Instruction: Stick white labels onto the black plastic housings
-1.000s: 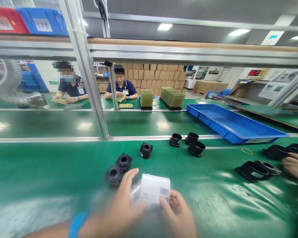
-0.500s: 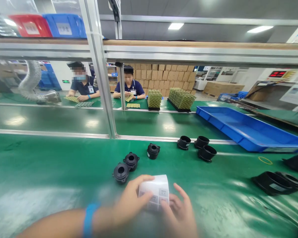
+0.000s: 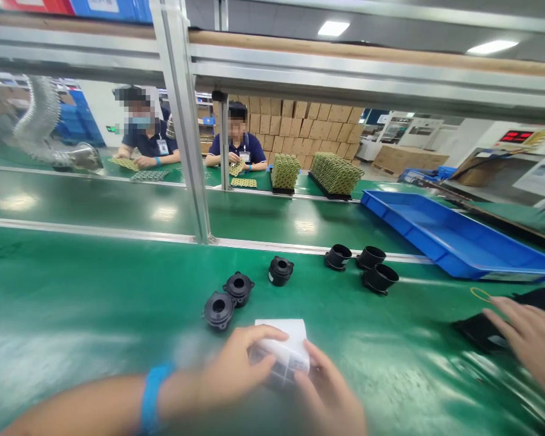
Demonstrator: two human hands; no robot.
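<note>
A curved white sheet of labels (image 3: pixel 284 339) is held low in the middle of the head view, above the green bench. Printed squares cover its near side, blurred. My left hand (image 3: pixel 243 357), with a blue band on its wrist, grips the sheet's left side, fingers on top and thumb in front. On the right side, my right hand (image 3: pixel 329 384) pinches the edge between thumb and fingers. Beyond the sheet stand two black flanged round parts (image 3: pixel 218 310) side by side, and a third black part (image 3: pixel 280 271) farther back.
Several black cylindrical housings (image 3: pixel 338 257) stand near the blue tray (image 3: pixel 463 266). At right another person's hand (image 3: pixel 531 339) reaches over larger black parts (image 3: pixel 476 333), close to a yellow ring (image 3: pixel 480 294). A metal post (image 3: pixel 181 121) rises at the bench's back. Two people sit across.
My right fingers have closed in on the label sheet's right edge. Another person's hand has come in from the right over the black parts. The view has tilted down slightly.
</note>
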